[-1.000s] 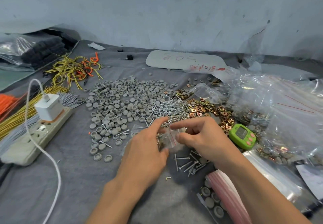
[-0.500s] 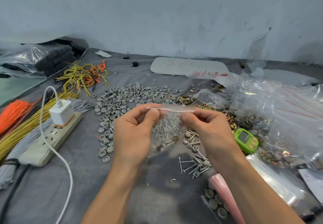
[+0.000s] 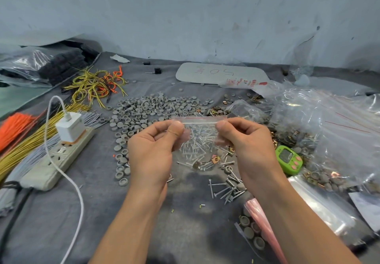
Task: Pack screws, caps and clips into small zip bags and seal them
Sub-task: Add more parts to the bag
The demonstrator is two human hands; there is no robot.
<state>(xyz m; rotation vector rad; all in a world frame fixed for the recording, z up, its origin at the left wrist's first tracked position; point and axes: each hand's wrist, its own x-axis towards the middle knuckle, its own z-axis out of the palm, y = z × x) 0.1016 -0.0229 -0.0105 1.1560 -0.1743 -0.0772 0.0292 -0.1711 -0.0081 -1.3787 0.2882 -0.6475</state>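
A small clear zip bag (image 3: 200, 140) hangs upright above the grey cloth, with screws and a brass clip in its lower part. My left hand (image 3: 152, 152) pinches the bag's top left corner and my right hand (image 3: 246, 146) pinches its top right corner, along the red-lined zip strip. Behind the bag lies a wide heap of grey caps (image 3: 148, 111). Brass clips (image 3: 218, 111) are scattered to the right of the caps. Loose screws (image 3: 226, 189) lie on the cloth below my right hand.
A power strip (image 3: 55, 160) with a white charger (image 3: 70, 128) and cable lies at the left, beside yellow and orange wire bundles (image 3: 18, 140). A green timer (image 3: 289, 159), a big heap of clear bags (image 3: 329, 123) and a pink-edged bag stack (image 3: 263, 226) fill the right.
Both hands lifted the bag from the cloth and now hold it up by its top corners. Over the last half second the thumbs moved apart along the zip strip.
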